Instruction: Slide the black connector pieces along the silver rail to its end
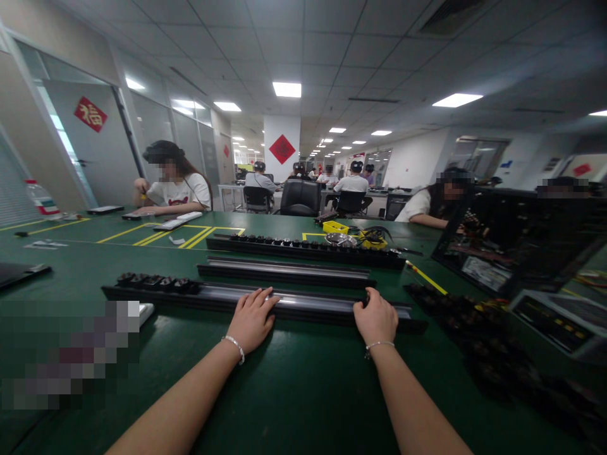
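Note:
A long black channel-shaped rail (308, 303) lies across the green table in front of me, with several small black parts (154, 282) seated in a row at its left end. My left hand (252, 318) rests on the middle of this rail, its fingers stretched over the shiny inner strip. Towards the rail's right end, my right hand (378, 319) is closed, thumb and fingers curled together at the rail; something dark shows between them, too hidden to name. Behind lie a second rail (289, 270) with a bare channel and a third rail (303, 248) filled with dark parts.
A blurred heap of black parts (488, 341) lies on the right, beside a metal box (564, 322) and an open black computer case (497, 246). Yellow trays (334, 227) stand at the back. A blurred-out device lies front left. Co-workers sit across the table.

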Tool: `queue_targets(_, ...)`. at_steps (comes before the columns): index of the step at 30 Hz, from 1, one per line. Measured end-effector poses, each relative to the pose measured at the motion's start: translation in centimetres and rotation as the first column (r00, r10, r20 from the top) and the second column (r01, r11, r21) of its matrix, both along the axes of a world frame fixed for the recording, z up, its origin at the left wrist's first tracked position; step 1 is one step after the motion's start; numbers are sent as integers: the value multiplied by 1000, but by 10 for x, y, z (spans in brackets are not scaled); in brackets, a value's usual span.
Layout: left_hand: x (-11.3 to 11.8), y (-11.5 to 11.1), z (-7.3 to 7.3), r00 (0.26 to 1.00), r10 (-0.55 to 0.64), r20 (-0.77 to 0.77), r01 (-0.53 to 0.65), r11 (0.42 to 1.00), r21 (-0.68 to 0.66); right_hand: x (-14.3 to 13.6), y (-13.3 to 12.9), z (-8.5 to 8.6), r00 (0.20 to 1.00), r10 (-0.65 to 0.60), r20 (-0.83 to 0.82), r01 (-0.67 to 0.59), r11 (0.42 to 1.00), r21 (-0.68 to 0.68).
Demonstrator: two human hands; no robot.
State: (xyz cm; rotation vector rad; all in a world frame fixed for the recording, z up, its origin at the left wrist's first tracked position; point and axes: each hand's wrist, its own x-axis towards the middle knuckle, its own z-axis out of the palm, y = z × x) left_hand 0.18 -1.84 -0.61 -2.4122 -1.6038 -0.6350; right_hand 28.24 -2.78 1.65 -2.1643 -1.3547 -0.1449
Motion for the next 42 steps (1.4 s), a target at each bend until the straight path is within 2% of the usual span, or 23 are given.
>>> queue_targets(13, 1, 3, -1, 1000, 21, -16, -21, 1000, -8, 1, 2, -2, 1000, -16, 26, 16, 1000, 7)
queue_targets(26, -1, 4, 0, 997, 82, -4, -82, 997, 8, 0, 4, -5, 998, 58, 13, -58, 998, 35)
queue_targets(42, -2, 4, 0, 997, 82, 0, -82, 997, 11, 1, 3, -1, 999, 8, 33, -8, 1000, -4)
